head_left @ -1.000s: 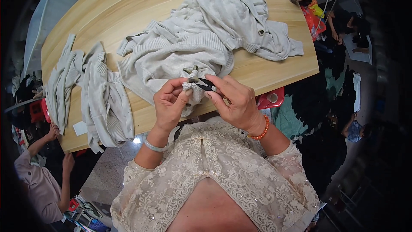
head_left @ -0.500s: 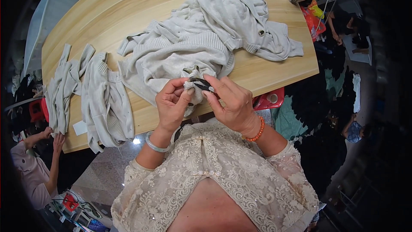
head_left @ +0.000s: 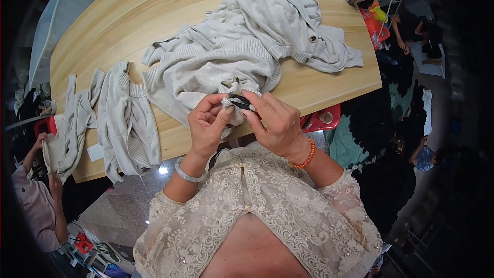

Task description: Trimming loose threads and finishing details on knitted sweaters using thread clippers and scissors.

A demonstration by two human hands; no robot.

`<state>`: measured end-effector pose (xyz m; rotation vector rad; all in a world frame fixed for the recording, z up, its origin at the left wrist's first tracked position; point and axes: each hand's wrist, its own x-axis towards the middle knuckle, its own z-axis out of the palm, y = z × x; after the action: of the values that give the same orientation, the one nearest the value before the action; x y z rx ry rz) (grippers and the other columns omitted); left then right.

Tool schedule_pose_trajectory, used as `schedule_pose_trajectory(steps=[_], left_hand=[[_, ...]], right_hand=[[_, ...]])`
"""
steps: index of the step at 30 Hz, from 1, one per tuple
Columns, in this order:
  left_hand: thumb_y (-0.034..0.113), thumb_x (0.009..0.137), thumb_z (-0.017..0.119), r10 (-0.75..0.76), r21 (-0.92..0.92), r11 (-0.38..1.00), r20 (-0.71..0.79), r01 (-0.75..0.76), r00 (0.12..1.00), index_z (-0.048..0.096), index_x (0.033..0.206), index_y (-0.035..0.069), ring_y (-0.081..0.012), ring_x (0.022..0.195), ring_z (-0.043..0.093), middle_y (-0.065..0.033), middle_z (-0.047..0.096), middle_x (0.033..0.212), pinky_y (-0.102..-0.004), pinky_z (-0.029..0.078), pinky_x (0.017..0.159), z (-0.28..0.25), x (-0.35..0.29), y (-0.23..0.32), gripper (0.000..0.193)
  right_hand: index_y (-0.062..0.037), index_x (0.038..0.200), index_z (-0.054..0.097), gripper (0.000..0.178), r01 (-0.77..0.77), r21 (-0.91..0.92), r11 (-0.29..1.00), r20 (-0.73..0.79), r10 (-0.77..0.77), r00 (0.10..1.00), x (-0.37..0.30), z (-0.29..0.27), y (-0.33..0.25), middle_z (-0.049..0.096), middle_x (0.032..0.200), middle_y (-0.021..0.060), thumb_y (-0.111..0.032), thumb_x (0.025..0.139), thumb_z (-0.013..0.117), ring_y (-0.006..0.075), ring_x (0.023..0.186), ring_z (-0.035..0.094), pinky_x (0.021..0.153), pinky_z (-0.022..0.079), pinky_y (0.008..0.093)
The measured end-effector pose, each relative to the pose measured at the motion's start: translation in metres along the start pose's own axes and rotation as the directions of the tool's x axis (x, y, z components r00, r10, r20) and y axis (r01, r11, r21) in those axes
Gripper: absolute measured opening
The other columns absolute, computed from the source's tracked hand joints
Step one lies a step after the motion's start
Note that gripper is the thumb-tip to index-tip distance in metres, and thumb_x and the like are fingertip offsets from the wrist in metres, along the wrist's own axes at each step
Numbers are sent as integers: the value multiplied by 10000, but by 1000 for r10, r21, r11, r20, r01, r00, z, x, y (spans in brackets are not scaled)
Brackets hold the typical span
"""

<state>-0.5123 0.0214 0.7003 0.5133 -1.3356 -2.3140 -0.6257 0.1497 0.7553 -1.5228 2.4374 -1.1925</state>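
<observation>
My left hand (head_left: 208, 123) pinches a bunched ribbed edge of a light grey knit sweater (head_left: 221, 64), at the table's near edge. Between the fingertips of my right hand (head_left: 274, 122) is a small pair of black thread snips (head_left: 242, 101), its tip against the pinched knit. A dark patch, perhaps a label, shows in the folds just beyond my fingers. The rest of this sweater lies crumpled on the wooden table (head_left: 128, 25).
Another grey sweater (head_left: 280, 10) lies at the far right, and a grey knit garment (head_left: 128, 123) at left. A co-worker's hands (head_left: 54, 185) hold a further knit piece (head_left: 72, 144) at the left edge. A red stool (head_left: 329, 118) stands below the table's right side.
The snips have turned slightly in my right hand at the knit edge; my left hand stays put. At the left, the co-worker has drawn the knit piece toward themselves, partly off the table.
</observation>
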Motion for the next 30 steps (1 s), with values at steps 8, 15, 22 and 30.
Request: schedule_pose_trajectory(steps=[8,15,22,30], left_hand=[[-2,883,592,10,47,999,5,-10,1000,540,1145,-44,-86,855,614,-83,652,1005,-204,494,743,1,-3,1,270],[-9,883,583,8,77,997,22,-10,1000,541,1145,-46,-87,863,616,-79,652,998,-205,494,752,-1,-3,4,268],[-2,884,586,-8,60,998,15,7,1000,536,1152,-48,-91,866,617,-88,655,997,-211,501,754,-2,-4,2,276],[7,884,594,9,13,1000,4,-9,1000,533,1149,-57,-103,882,618,-98,653,1009,-221,505,767,-2,-3,-2,280]], right_hand=[[-7,1076,610,299,41,-101,994,16,-40,999,-4,0,-2,557,724,107,-78,789,655,284,577,576,496,451,362],[-16,1034,630,236,-14,86,996,-22,16,1000,-7,4,3,545,675,108,-56,803,654,261,541,542,484,421,340],[-21,1048,628,258,-104,163,981,10,104,995,-9,2,2,556,687,98,-45,794,667,225,531,544,487,416,320],[-24,1078,609,295,12,86,996,2,-13,1000,-8,4,7,568,712,99,-72,794,669,243,549,567,489,433,329]])
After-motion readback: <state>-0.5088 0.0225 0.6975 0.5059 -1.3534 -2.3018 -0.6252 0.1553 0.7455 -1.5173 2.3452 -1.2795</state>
